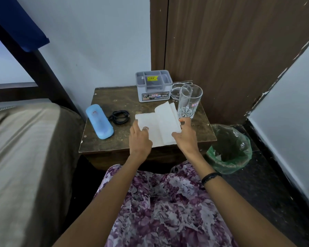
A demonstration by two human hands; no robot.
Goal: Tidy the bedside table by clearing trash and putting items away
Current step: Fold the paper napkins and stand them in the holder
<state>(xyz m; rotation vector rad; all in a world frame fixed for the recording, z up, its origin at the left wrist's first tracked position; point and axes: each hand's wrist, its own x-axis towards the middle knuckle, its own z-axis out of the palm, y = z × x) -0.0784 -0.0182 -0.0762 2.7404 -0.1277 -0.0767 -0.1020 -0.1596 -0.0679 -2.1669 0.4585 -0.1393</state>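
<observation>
The white paper napkin lay partly unfolded on the tabletop, near its front edge, with the empty glass standing just beside its right corner. The left hand rested flat on the sheet's left side with its fingers straight, while the right hand pinched the right edge between thumb and fingertips — so one pinned and one gripped. The step looked like gathering the napkin as trash. Done well, it would mean drawing the paper inward and away from the glass, crumpling it fully into one hand, then carrying it right to the green-lined bin on the floor — leaving the blue case, the black cable and the grey organiser undisturbed.
</observation>
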